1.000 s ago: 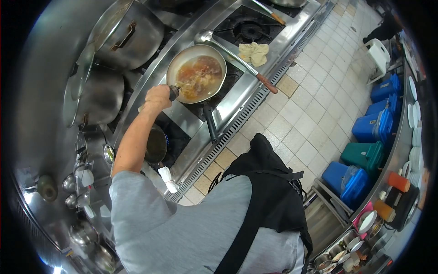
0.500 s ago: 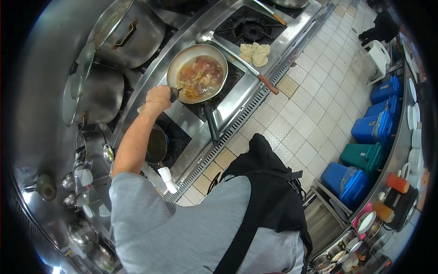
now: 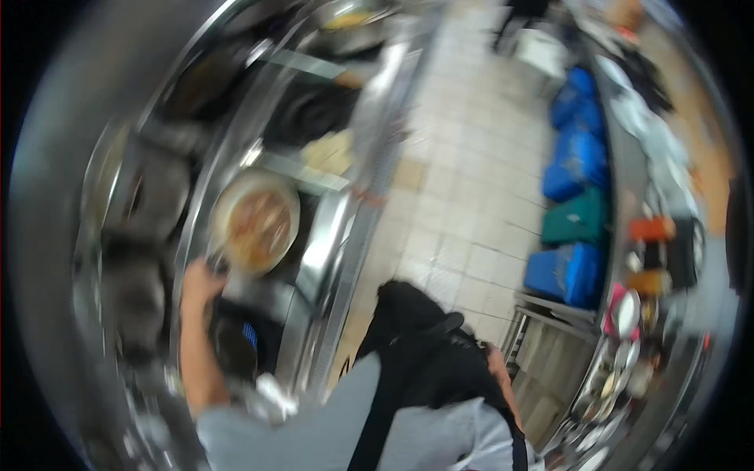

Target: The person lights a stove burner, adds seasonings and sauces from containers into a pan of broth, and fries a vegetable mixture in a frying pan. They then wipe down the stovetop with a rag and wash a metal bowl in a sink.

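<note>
Because our head view was badly blurred, we judged the finer details with caution. Nearest to us, the right hand (image 3: 495, 363) lay low beside the black fabric apron (image 3: 428, 353), partly hidden; we could not tell how open it was or whether it gripped anything. Farther out, our left hand (image 3: 203, 281) was at the near edge of the round, pale-lined frying pan (image 3: 221, 220), its fingers seemingly curled closed around a dark utensil handle (image 3: 218, 265).

That pan sat on the steel stove, with reddish-brown food in liquid (image 3: 262, 228) spread inside it. We took the step in hand to be working the food with the utensil. Any further stroke, in our judgement, called for a steady grip and a low, gentle sweep, so that liquid stayed within the rim.

Nearer than that pan, a small dark round pan (image 3: 235, 351) sat beside a blue flame (image 3: 250, 334), so we judged that the forearm needed care there. Past the food, a long metal utensil (image 3: 302, 169) lay across the stovetop, near a crumpled pale-yellow cloth (image 3: 329, 152). Farthest off, beyond the blue plastic bins (image 3: 577, 163), we saw a white plastic chair (image 3: 540, 52) and another person in dark clothing (image 3: 525, 11).
</note>
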Demonstrator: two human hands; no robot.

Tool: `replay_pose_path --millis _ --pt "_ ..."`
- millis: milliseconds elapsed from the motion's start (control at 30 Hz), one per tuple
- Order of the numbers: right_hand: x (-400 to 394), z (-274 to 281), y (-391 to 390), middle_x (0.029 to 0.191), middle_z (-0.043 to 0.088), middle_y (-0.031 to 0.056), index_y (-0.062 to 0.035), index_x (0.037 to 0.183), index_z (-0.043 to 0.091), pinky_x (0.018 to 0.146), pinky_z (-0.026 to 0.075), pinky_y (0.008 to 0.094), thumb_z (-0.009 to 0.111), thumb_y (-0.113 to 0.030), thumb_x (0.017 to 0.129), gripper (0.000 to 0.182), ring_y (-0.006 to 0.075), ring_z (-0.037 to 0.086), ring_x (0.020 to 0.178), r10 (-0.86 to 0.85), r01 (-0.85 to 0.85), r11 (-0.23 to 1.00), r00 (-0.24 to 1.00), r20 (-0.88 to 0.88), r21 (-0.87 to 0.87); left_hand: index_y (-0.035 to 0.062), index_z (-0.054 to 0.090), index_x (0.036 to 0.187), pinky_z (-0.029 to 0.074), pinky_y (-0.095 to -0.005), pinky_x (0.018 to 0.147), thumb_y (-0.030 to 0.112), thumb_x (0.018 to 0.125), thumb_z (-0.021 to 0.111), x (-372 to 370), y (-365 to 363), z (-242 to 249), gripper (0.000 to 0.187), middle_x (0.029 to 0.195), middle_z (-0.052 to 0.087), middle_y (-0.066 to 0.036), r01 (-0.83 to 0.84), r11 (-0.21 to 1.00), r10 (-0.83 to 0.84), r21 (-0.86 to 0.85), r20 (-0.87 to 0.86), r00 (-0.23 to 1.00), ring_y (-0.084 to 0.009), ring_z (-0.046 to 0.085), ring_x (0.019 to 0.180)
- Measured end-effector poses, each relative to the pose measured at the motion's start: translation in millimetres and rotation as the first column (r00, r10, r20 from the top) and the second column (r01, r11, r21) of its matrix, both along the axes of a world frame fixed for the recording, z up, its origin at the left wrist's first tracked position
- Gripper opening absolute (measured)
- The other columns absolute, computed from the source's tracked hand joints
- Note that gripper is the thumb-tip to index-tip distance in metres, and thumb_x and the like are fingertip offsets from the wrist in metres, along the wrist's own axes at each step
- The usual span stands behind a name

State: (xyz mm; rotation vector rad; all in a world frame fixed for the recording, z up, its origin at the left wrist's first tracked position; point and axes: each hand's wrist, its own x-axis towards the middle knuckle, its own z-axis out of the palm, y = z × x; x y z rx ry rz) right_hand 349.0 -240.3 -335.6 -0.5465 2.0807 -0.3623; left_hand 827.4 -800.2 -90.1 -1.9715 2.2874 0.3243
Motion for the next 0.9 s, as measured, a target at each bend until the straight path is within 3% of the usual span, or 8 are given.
replay_pose_path --millis 67,100,167,333,400,533,667,900 --pt "2.2 1.1 0.8 0.106 0.073 0.0211 0.0014 0.129 0.061 0.088 0.055 0.0383 0.060 -0.023 0.089 0.046 0.0318 0.070 0.099 -0.171 0.172 0.984 0.985 -0.029 0.042 -0.0026 0.068 0.111 0.055 -0.0402 0.087 0.030 0.064 0.086 22.2 -10.0 -5.4 0.059 0.104 0.072 -0.022 -0.053 0.995 0.042 -0.084 -0.126 0.991 -0.0337 0.071 0.097" --pt "0.2 -14.4 11.1 0.110 0.072 0.0226 0.0013 0.128 0.061 0.090 0.054 0.0409 0.061 -0.025 0.089 0.047 0.0347 0.070 0.102 -0.124 0.128 0.991 0.987 -0.106 0.035 -0.0031 0.068 0.112 0.053 -0.0371 0.089 0.023 0.065 0.086 -1.6 -1.1 20.1 0.057 0.105 0.073 -0.019 -0.081 0.996 0.060 -0.029 -0.446 0.893 -0.0262 0.070 0.098" --pt "-3.7 -17.4 18.1 0.111 0.071 0.0239 0.0013 0.128 0.062 0.091 0.054 0.0418 0.062 -0.026 0.089 0.047 0.0359 0.069 0.104 -0.227 0.228 0.974 0.970 -0.089 -0.004 -0.0035 0.062 0.119 0.052 -0.0352 0.089 0.011 0.071 0.083 -3.1 -9.2 27.0 0.054 0.112 0.070 -0.013 -0.068 0.997 0.082 0.046 -0.633 0.770 -0.0224 0.066 0.097" --pt "-6.1 -24.8 31.7 0.116 0.068 0.0250 0.0001 0.131 0.060 0.096 0.052 0.0433 0.059 -0.029 0.090 0.050 0.0375 0.066 0.111 -0.256 0.249 0.966 0.960 -0.113 -0.072 -0.0034 0.048 0.138 0.049 -0.0356 0.097 0.005 0.079 0.077 -69.6 -2.7 49.1 0.067 0.131 0.062 -0.014 0.133 0.990 -0.116 -0.047 -0.810 0.575 -0.0239 0.064 0.108" --pt "-3.7 -32.5 44.5 0.116 0.068 0.0239 0.0000 0.132 0.059 0.097 0.051 0.0443 0.058 -0.030 0.090 0.052 0.0377 0.065 0.111 -0.260 0.243 0.964 0.947 -0.187 -0.107 -0.0036 0.041 0.146 0.045 -0.0365 0.105 0.010 0.082 0.077 -130.5 -1.5 44.9 0.075 0.138 0.057 -0.017 0.284 0.942 -0.265 -0.179 -0.916 0.301 -0.0241 0.059 0.120" --pt "22.3 -15.9 96.0 0.106 0.070 0.0231 0.0003 0.124 0.063 0.088 0.054 0.0437 0.058 -0.030 0.090 0.046 0.0375 0.068 0.100 -0.508 0.444 0.853 0.827 -0.241 -0.275 -0.0032 0.040 0.147 0.041 -0.0376 0.109 0.020 0.091 0.075 -296.5 69.9 70.7 0.070 0.139 0.055 -0.018 0.546 0.833 -0.194 -0.089 -0.971 0.138 -0.0264 0.056 0.125" --pt "65.6 -13.6 179.0 0.107 0.070 0.0235 0.0013 0.121 0.064 0.089 0.053 0.0438 0.057 -0.029 0.089 0.044 0.0382 0.067 0.101 -0.744 0.714 0.662 0.663 -0.083 -0.229 -0.0028 0.040 0.148 0.040 -0.0382 0.110 0.004 0.091 0.070 -437.1 205.3 92.5 0.065 0.141 0.053 -0.018 0.813 0.550 -0.393 -0.191 -0.918 0.050 -0.0276 0.053 0.128" --pt "246.9 -100.0 341.3 0.103 0.070 0.0242 0.0047 0.119 0.063 0.077 0.057 0.0405 0.061 -0.023 0.087 0.043 0.0327 0.072 0.090 -0.954 0.945 0.281 0.256 -0.156 -0.169 -0.0014 0.049 0.135 0.049 -0.0361 0.100 0.007 0.077 0.085 -605.3 485.1 126.4 0.069 0.123 0.061 -0.012 0.998 0.033 -0.261 -0.050 -0.964 -0.040 -0.0205 0.060 0.116"
